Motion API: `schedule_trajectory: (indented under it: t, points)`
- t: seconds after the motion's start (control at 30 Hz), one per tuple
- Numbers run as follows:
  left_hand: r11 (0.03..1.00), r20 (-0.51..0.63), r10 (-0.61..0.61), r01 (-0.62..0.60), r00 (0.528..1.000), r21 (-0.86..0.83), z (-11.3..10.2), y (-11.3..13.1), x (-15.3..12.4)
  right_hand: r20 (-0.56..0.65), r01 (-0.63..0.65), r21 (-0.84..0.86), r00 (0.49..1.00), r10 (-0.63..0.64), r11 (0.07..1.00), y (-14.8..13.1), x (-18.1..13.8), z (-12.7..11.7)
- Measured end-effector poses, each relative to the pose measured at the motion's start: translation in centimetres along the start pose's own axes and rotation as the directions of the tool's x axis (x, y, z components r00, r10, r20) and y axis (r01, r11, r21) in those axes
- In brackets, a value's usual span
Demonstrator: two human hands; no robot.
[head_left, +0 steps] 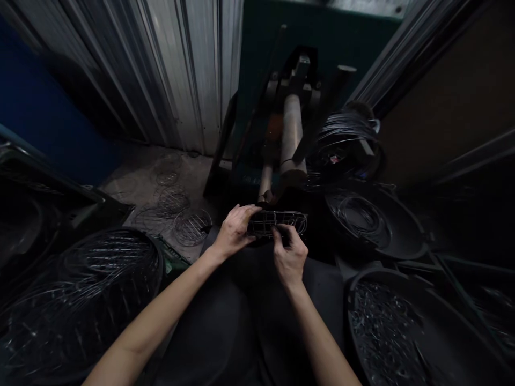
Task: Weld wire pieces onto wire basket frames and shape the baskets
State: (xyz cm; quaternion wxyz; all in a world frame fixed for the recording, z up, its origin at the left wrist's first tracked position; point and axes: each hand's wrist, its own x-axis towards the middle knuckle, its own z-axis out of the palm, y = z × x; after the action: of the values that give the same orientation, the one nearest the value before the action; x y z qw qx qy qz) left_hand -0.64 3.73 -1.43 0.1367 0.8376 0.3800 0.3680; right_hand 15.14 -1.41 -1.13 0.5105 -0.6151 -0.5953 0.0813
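A small round wire basket [265,222] is held between my two hands, in front of the lower arm of a welding machine [265,182]. My left hand [236,229] grips its left rim, with the thumb below and the fingers above. At the near side, my right hand [290,252] pinches with thumb and forefinger against the wire; any small part between those fingertips is too dark to make out. Above the basket the machine's thick upper cylinder [292,134] points toward me.
On the left stands a dark tub [159,252] heaped with wire grids. Several round wire pieces [193,225] lie on the floor. To the right are a pan with wire rings [406,230], a pan of small metal bits [382,321] and a wire coil [348,128].
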Motion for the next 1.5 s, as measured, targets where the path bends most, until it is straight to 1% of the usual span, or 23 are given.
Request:
schedule_trajectory:
  t: [0.2, 0.33, 0.57, 0.8, 0.9, 1.0, 1.07, 1.1, 1.17, 1.2, 1.23, 1.27, 1.3, 1.33, 1.37, 1.4, 1.43, 1.47, 1.5]
  points:
    - [1.000, -0.004, -0.011, 0.011, 1.000, 0.005, 0.1, -0.6, 1.0, -0.004, 0.034, -0.001, 0.999, -0.034, 0.999, 0.4, 0.8, 0.7]
    - [1.000, -0.026, 0.008, -0.008, 1.000, 0.020, 0.5, -1.2, 1.3, -0.014, 0.047, -0.010, 0.999, -0.047, 0.999, 0.8, 1.2, 1.0]
    - [0.999, -0.035, 0.032, -0.031, 0.999, 0.038, 1.0, -2.3, 1.3, 0.003, 0.020, 0.003, 1.000, -0.020, 1.000, 1.3, 1.4, 1.6]
    - [0.994, -0.029, 0.055, -0.052, 0.998, 0.101, 0.6, -2.1, 1.3, -0.001, -0.002, 0.005, 1.000, 0.002, 1.000, 1.1, 1.3, 1.7]
    - [0.987, -0.057, 0.054, -0.045, 0.997, 0.155, 0.9, -2.1, 1.4, -0.004, -0.011, 0.016, 1.000, 0.011, 1.000, 0.8, 1.4, 1.8]
    - [0.979, -0.092, 0.064, -0.045, 0.994, 0.198, 1.3, -2.3, 1.7, 0.021, -0.038, 0.023, 0.999, 0.038, 0.999, 0.1, 1.7, 1.8]
    - [0.980, -0.087, 0.056, -0.038, 0.995, 0.197, 1.3, -2.1, 1.7, 0.036, -0.050, 0.035, 0.998, 0.048, 0.998, -0.3, 1.4, 0.6]
    - [0.982, -0.080, 0.045, -0.029, 0.996, 0.186, 1.1, -1.9, 1.6, 0.035, -0.052, 0.032, 0.998, 0.051, 0.998, -0.4, 1.1, -0.5]
    - [0.988, -0.040, 0.025, -0.019, 0.999, 0.151, 0.5, -1.1, 1.0, 0.007, -0.072, -0.029, 0.997, 0.072, 0.997, 0.3, -0.4, -4.2]
    - [0.992, -0.014, 0.014, -0.012, 1.000, 0.128, 0.2, -0.5, 0.6, -0.018, -0.100, -0.101, 0.995, 0.099, 0.990, 1.1, -1.5, -6.6]
    - [0.995, 0.014, -0.001, -0.001, 1.000, 0.100, 0.0, 0.2, 0.1, -0.057, -0.159, -0.198, 0.987, 0.151, 0.967, 2.4, -2.6, -9.2]
    - [0.997, 0.047, -0.023, 0.020, 0.999, 0.069, -0.2, 0.9, -0.4, -0.107, -0.255, -0.304, 0.966, 0.233, 0.918, 4.1, -3.9, -12.0]
    - [0.998, 0.083, -0.053, 0.050, 0.995, 0.039, -0.3, 1.7, -0.8, -0.171, -0.353, -0.417, 0.936, 0.309, 0.838, 6.1, -5.1, -14.7]
    - [0.996, 0.129, -0.086, 0.085, 0.988, 0.013, -0.2, 2.5, -1.1, -0.184, -0.436, -0.552, 0.895, 0.406, 0.711, 8.2, -6.5, -17.2]
    - [0.993, 0.187, -0.115, 0.118, 0.976, -0.005, -0.1, 3.1, -1.4, -0.156, -0.474, -0.682, 0.838, 0.523, 0.557, 10.3, -7.8, -19.4]
    - [0.990, 0.256, -0.132, 0.140, 0.958, -0.014, 0.2, 3.7, -1.5, -0.087, -0.455, -0.783, 0.754, 0.651, 0.423, 12.3, -9.2, -21.1]
    - [0.989, 0.327, -0.135, 0.147, 0.935, -0.012, 0.6, 4.1, -1.6, -0.013, -0.405, -0.855, 0.642, 0.766, 0.325, 14.0, -10.6, -22.3]
    - [0.990, 0.390, -0.127, 0.139, 0.912, -0.002, 1.0, 4.4, -1.7, 0.052, -0.353, -0.893, 0.534, 0.844, 0.279, 15.5, -11.8, -23.0]
    - [0.993, 0.438, -0.111, 0.118, 0.892, 0.011, 1.3, 4.6, -1.8, 0.108, -0.319, -0.908, 0.446, 0.889, 0.271, 16.8, -13.0, -23.3]
